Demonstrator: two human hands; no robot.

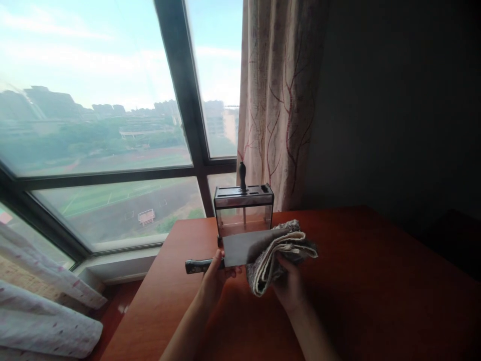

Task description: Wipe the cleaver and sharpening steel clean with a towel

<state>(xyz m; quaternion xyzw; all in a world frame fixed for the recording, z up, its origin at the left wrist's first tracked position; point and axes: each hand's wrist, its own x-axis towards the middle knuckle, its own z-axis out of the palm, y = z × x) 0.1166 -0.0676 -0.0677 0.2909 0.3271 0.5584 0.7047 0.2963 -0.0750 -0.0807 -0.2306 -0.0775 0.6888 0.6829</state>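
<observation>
My left hand (215, 276) grips a cleaver (240, 246) where its dark handle meets the wide grey blade. The handle points left and the blade points right, above the table. My right hand (288, 283) is closed on a folded grey-and-white cloth (280, 255), which wraps over the right end of the blade and hides it. Some right-hand fingers are out of sight beneath the cloth. Just behind the blade stands a knife block (244, 197) with clear sides and a slotted dark top. A black-handled tool (242, 175) sticks upright out of it.
The reddish-brown wooden table (356, 281) spreads under both hands. Large windows (101, 125) with dark frames lie beyond on the left. A patterned curtain (278, 100) hangs behind the knife block, and a pale curtain (45, 321) is at the lower left. The right side is dark.
</observation>
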